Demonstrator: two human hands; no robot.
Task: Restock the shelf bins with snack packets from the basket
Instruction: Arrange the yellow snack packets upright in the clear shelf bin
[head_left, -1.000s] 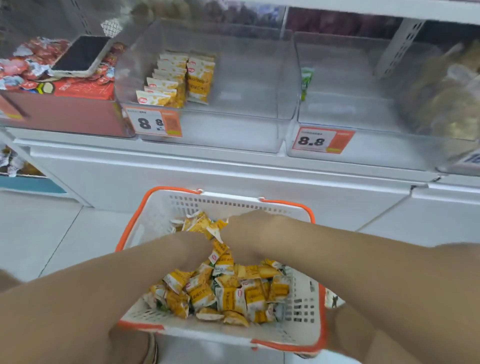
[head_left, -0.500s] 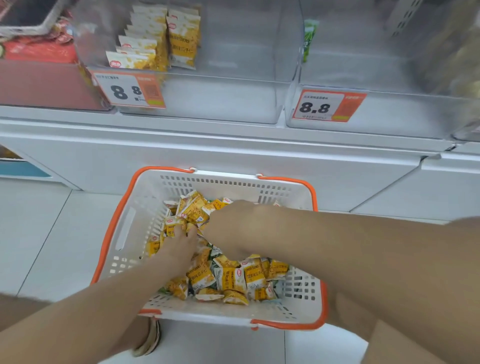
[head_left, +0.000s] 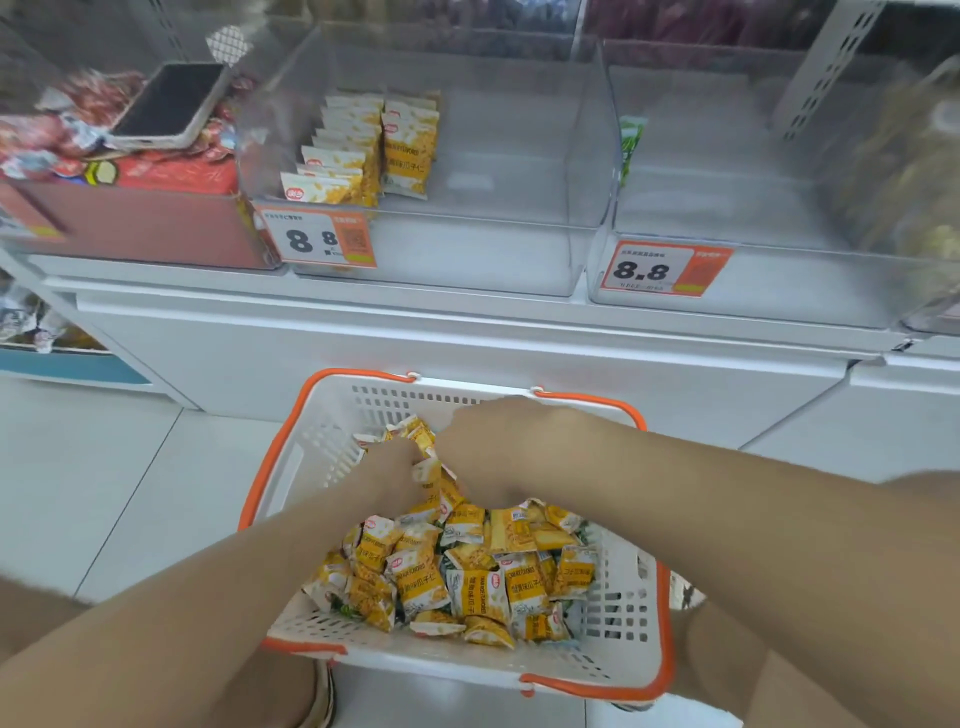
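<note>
A white basket with an orange rim (head_left: 280, 467) stands on the floor below the shelf, heaped with several yellow snack packets (head_left: 467, 577). Both my hands are down in the far part of the heap. My left hand (head_left: 397, 475) curls its fingers around yellow packets. My right hand (head_left: 498, 452) is knuckles-up over the packets beside it; its fingers are hidden, seemingly gripping packets. Above, a clear shelf bin (head_left: 467, 260) holds two short rows of the same yellow packets (head_left: 363, 150) at its left side.
A second clear bin (head_left: 753, 306) on the right holds one green packet (head_left: 631, 145). The left red bin (head_left: 140, 228) has red snacks and a phone (head_left: 171, 104) on top. Price tags 8.8 hang on both clear bins. White tiled floor surrounds the basket.
The view has tilted up again, showing more of the shelf. Both hands have stayed in the basket, shifting toward its far end and gathering packets together.
</note>
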